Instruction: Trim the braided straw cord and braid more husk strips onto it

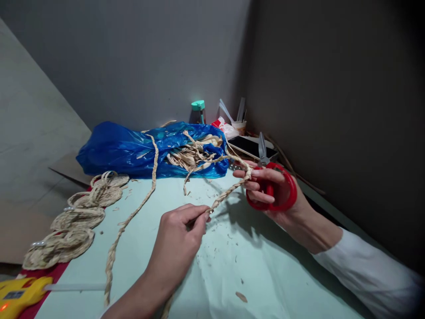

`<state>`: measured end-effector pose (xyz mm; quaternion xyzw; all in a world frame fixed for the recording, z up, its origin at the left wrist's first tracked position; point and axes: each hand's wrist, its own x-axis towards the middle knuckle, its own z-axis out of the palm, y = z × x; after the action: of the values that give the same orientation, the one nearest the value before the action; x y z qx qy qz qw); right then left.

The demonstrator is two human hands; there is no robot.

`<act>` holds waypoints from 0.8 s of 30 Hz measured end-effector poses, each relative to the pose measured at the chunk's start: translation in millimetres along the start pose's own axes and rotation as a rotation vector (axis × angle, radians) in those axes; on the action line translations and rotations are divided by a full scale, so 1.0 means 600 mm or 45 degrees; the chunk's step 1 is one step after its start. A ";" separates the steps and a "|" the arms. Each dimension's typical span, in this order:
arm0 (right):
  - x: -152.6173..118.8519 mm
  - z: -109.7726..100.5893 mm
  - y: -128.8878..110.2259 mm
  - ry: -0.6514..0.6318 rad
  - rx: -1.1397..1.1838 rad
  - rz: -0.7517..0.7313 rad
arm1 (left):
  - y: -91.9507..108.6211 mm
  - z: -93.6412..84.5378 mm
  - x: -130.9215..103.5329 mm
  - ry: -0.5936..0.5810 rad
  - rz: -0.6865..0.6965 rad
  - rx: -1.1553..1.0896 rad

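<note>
My left hand [181, 232] pinches a braided straw cord [227, 192] between thumb and fingertips. From there the cord slants up to my right hand [262, 181], where it bends over the fingers and runs back toward the blue bag. Red-handled scissors [287, 190] hang around the fingers of my right hand, their blades pointing up and away from the cord. Whether the blades are parted is hard to see. Another length of braid [133, 217] lies to the left of my left hand, one end resting on the bag.
A blue plastic bag [116, 148] spills dry straw strips [186, 157]. Coiled braid pieces [75, 217] line the left edge, near a yellow glue gun [25, 292] with a lit orange light. A phone [249, 147], a cup [239, 127] and a teal-lidded jar [198, 106] stand behind.
</note>
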<state>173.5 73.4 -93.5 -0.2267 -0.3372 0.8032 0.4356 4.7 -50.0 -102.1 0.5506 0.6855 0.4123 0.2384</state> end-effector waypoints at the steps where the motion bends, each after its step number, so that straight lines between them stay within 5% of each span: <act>1: 0.001 0.000 -0.001 0.026 0.014 -0.019 | 0.000 0.000 0.001 0.001 -0.005 -0.002; 7: -0.002 -0.001 -0.002 0.000 -0.089 -0.094 | 0.006 -0.009 0.003 -0.083 -0.154 -0.240; 12: -0.007 0.000 0.003 -0.177 -0.286 -0.139 | 0.011 -0.018 0.007 -0.376 -0.362 -0.534; 16: -0.006 -0.001 0.008 -0.167 -0.434 -0.188 | 0.017 -0.019 0.009 -0.523 -0.448 -0.625; 24: -0.007 0.000 0.005 -0.106 -0.463 -0.115 | -0.003 -0.015 0.018 -0.483 -0.494 -0.801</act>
<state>173.7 68.8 -95.6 -0.2529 -0.5042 0.7173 0.4090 -6.2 -42.5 -97.2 0.3776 0.5612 0.4402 0.5905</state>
